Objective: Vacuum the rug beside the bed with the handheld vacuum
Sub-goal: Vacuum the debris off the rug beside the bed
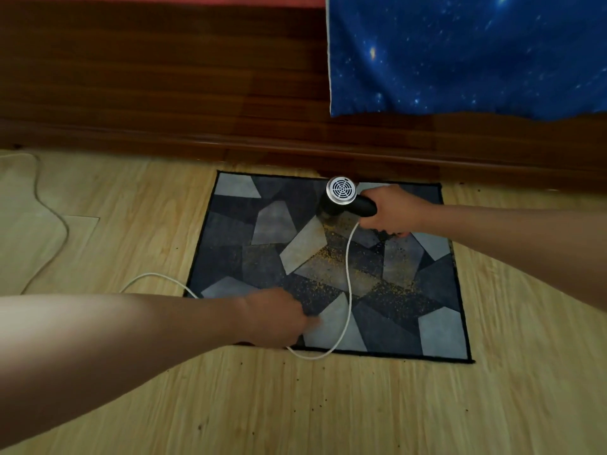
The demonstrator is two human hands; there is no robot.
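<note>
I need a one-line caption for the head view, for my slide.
Right hand holds the handheld vacuum over the littered rug beside the bed, left hand at the rug's near edge.

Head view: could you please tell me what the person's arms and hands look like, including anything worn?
The left forearm and right forearm are bare, with no sleeve in view. The left hand and right hand wear no gloves; no watch, bracelet or ring shows, though the left hand is blurred, so small details there are uncertain.
</note>
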